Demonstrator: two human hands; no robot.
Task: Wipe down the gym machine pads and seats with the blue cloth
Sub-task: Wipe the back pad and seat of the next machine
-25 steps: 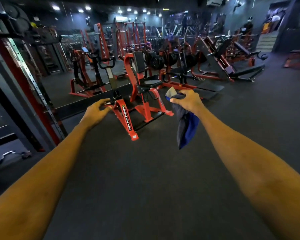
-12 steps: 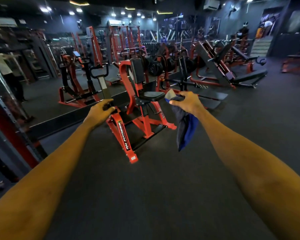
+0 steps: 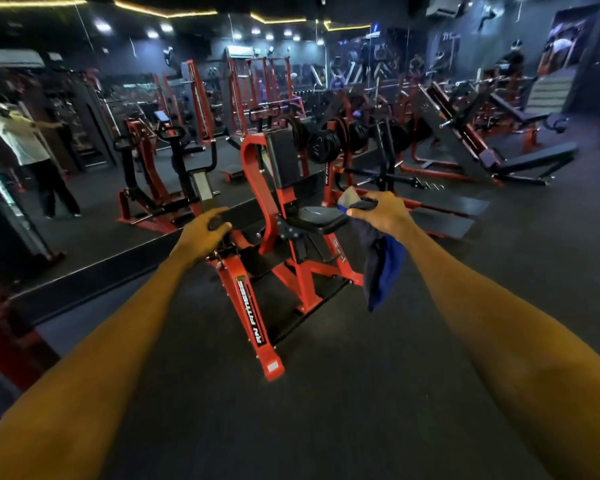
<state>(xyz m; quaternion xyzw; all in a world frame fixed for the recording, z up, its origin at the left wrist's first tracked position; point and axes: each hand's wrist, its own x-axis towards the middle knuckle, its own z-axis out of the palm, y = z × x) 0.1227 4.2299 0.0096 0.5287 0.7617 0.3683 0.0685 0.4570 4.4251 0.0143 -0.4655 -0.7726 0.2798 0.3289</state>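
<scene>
A red gym machine (image 3: pixel 253 303) stands on the dark floor in front of me, with a black seat (image 3: pixel 317 218) and an upright black back pad (image 3: pixel 284 157). My right hand (image 3: pixel 383 216) is closed on the blue cloth (image 3: pixel 381 268), which hangs down from the fist just right of the seat. My left hand (image 3: pixel 203 233) is out in front of the machine's black handle end, fingers curled around a small dark part; whether it grips it is unclear.
A mirror wall (image 3: pixel 125 161) runs along the left behind the machine and reflects a person in a white shirt (image 3: pixel 32 147). More red machines with weight plates (image 3: pixel 323 147) and a leg press (image 3: pixel 471 143) fill the back. Dark floor (image 3: pixel 309 410) lies near me.
The view has closed in on the red machine and swung left. Both hands keep their poses; the cloth still hangs from my right hand.
</scene>
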